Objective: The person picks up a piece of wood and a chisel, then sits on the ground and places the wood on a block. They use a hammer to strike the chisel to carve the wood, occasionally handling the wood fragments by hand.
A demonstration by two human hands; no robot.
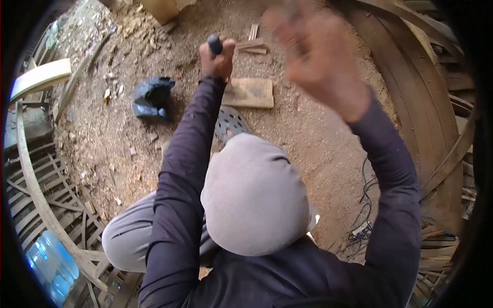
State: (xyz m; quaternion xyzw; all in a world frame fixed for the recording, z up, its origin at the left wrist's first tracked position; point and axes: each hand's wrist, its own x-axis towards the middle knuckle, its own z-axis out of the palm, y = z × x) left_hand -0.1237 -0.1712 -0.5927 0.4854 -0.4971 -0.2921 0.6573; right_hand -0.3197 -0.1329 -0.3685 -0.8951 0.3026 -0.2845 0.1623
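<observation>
My left hand is closed around a dark-handled chisel, whose round butt sticks up above the fist. Its lower end is mostly hidden, close over a flat wooden block on the ground. A shoe with holes touches or nearly touches the near side of the block. My right hand is raised at the upper right and blurred by motion. Its fingers look curled around something dark that I cannot make out. Grey cloth covers my bent knee between the arms.
A crumpled dark plastic bag lies left of the block. Small wood pieces lie beyond it. Curved planks line the right side, with a black cable nearby. A blue water jug stands at lower left among slats.
</observation>
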